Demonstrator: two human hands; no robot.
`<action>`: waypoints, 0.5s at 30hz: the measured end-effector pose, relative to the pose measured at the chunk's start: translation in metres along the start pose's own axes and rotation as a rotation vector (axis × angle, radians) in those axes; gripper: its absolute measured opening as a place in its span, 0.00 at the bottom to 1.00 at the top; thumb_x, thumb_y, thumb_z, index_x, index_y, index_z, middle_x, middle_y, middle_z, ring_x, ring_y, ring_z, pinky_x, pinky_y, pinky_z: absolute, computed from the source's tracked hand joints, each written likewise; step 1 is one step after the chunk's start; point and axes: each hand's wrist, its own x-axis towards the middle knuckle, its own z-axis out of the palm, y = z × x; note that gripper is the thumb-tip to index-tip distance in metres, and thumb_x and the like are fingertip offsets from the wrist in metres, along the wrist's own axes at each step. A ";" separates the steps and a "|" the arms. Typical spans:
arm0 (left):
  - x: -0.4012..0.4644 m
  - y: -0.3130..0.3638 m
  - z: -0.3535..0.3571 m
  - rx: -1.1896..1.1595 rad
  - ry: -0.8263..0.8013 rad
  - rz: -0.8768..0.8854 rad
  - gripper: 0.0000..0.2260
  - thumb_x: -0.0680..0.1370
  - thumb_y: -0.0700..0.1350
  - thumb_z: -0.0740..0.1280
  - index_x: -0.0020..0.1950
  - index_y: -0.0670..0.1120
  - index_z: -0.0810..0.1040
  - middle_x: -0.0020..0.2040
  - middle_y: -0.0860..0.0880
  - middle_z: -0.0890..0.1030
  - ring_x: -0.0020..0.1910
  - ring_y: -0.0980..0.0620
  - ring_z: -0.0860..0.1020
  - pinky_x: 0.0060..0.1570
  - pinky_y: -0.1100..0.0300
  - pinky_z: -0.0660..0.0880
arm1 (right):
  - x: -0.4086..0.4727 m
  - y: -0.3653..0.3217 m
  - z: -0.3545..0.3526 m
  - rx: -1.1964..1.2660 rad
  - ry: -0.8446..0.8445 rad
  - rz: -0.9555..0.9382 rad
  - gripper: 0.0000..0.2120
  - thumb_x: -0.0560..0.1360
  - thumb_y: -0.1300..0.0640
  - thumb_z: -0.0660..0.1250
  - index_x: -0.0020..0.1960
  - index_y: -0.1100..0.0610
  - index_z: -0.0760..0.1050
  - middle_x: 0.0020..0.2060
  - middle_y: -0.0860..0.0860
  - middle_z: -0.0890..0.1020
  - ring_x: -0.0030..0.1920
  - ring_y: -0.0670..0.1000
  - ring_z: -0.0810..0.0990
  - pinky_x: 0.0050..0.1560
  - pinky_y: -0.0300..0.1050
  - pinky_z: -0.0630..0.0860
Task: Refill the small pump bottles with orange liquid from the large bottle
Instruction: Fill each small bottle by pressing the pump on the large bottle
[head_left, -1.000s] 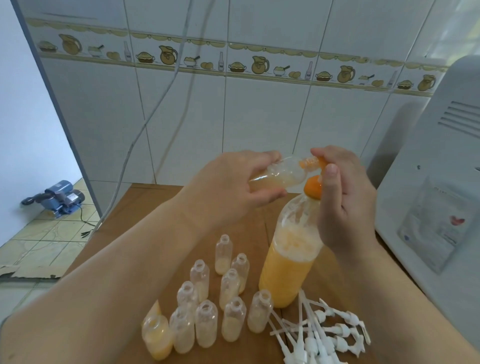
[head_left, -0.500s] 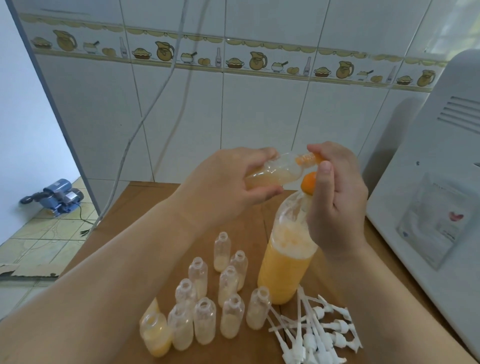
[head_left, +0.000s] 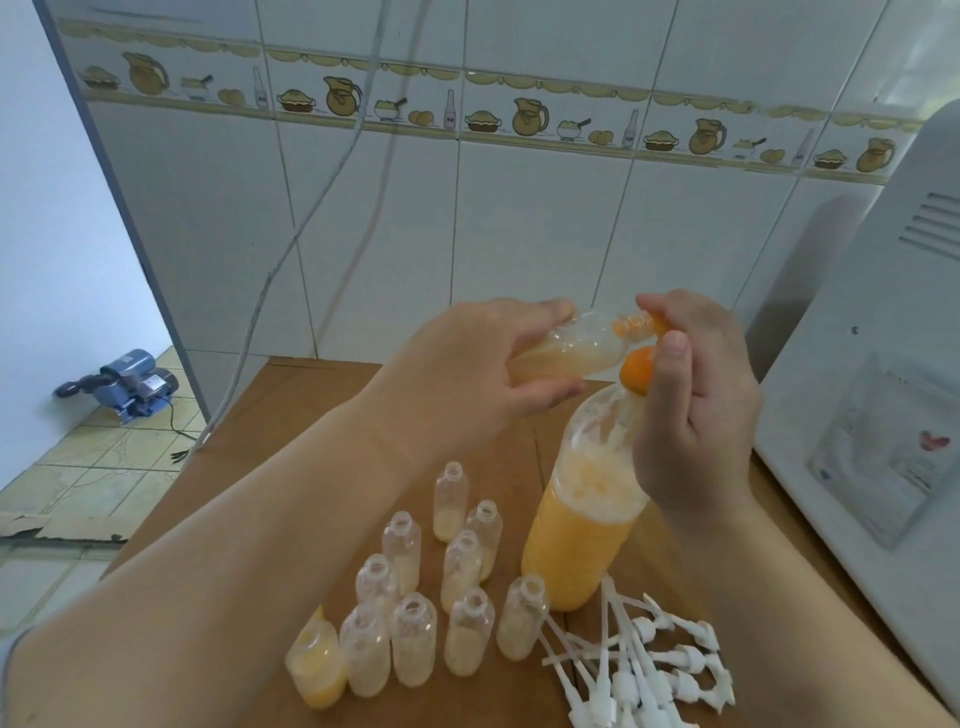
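Table: a brown wooden table (head_left: 291, 415) stood against a white tiled wall.
Large bottle: a clear plastic large bottle (head_left: 579, 530) of orange liquid stood centre-right.
Left hand: the left hand (head_left: 467, 374) gripped a tilted small clear bottle (head_left: 582, 345) above it.
Right hand: the right hand (head_left: 696, 395) pinched an orange cap (head_left: 638, 370) at the large bottle's mouth.
Small bottles: open small pump bottles (head_left: 441, 603) clustered near left.
Pumps: white pump heads (head_left: 649, 670) lay near right.

Both bare forearms reached up from the lower edge toward twelve o'clock. The left hand (head_left: 467, 364) curled thumb and fingers round a small clear plastic bottle (head_left: 576, 348) lying near horizontal — its mouth toward three o'clock. The right hand (head_left: 696, 395) stood palm-inward, fingertips pinching that bottle's orange-stained neck — thumb upright.
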 end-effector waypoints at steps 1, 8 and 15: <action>-0.001 0.000 0.003 -0.005 -0.008 -0.005 0.24 0.74 0.56 0.68 0.69 0.52 0.71 0.55 0.56 0.78 0.48 0.60 0.75 0.51 0.62 0.73 | -0.003 0.002 0.003 -0.005 0.013 -0.007 0.19 0.79 0.57 0.50 0.56 0.65 0.76 0.51 0.49 0.75 0.54 0.41 0.72 0.56 0.29 0.66; -0.001 -0.008 0.003 0.034 -0.015 -0.045 0.26 0.74 0.58 0.67 0.70 0.51 0.70 0.59 0.56 0.78 0.50 0.61 0.73 0.53 0.65 0.71 | 0.000 0.004 0.009 -0.016 -0.053 0.006 0.20 0.79 0.55 0.50 0.57 0.64 0.76 0.50 0.52 0.78 0.55 0.46 0.74 0.58 0.33 0.68; -0.001 -0.002 0.006 0.027 -0.012 -0.016 0.24 0.75 0.56 0.67 0.69 0.52 0.70 0.55 0.56 0.78 0.48 0.60 0.73 0.51 0.64 0.72 | -0.004 0.004 0.008 -0.028 0.022 -0.055 0.18 0.79 0.58 0.51 0.55 0.65 0.76 0.50 0.48 0.74 0.54 0.46 0.74 0.60 0.46 0.73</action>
